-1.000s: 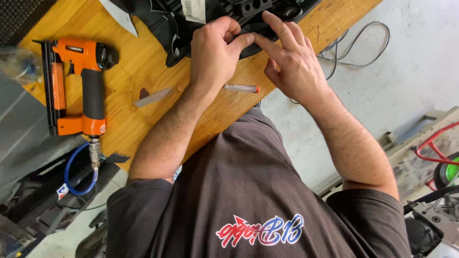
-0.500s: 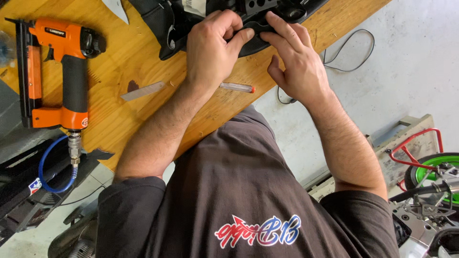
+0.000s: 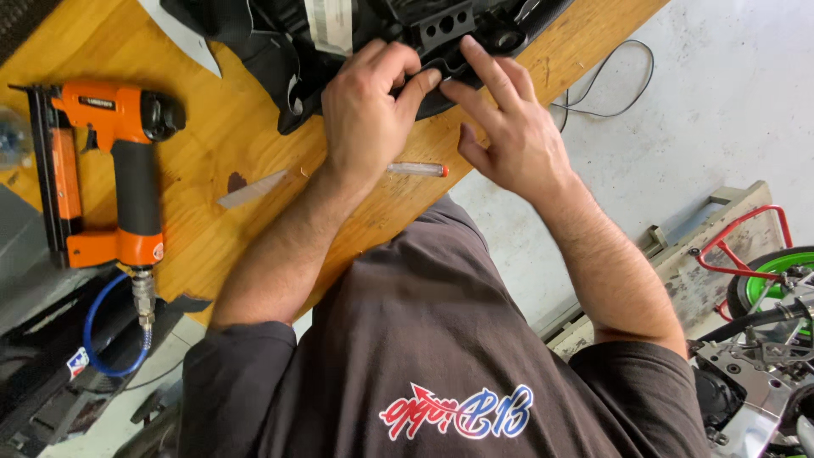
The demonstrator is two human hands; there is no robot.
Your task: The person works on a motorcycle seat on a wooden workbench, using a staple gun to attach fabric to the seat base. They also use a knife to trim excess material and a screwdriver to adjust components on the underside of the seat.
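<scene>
A black moulded plastic part with dark covering material (image 3: pixel 441 30) lies at the far side of a wooden bench (image 3: pixel 237 127). My left hand (image 3: pixel 369 110) is curled over its near edge, with fingertips and thumb pinching the black material there. Just to the right, my right hand (image 3: pixel 509 127) lies with fingers spread, the fingertips pressing on the same edge and the thumb over the wood. The fingertips of both hands nearly meet. A thin clear pen with a red tip (image 3: pixel 415 170) lies on the bench below my hands.
An orange pneumatic stapler (image 3: pixel 114 170) with a blue air hose (image 3: pixel 102 339) lies at the left of the bench. A grey scrap strip (image 3: pixel 250 191) lies near my left forearm. A black cable (image 3: pixel 606 85) trails on the concrete floor. A green-rimmed wheel on a red stand (image 3: pixel 763 267) is at the right.
Both hands stay on the black part's near edge; my left fingers have curled tighter over it. The view has shifted a little with my head.
</scene>
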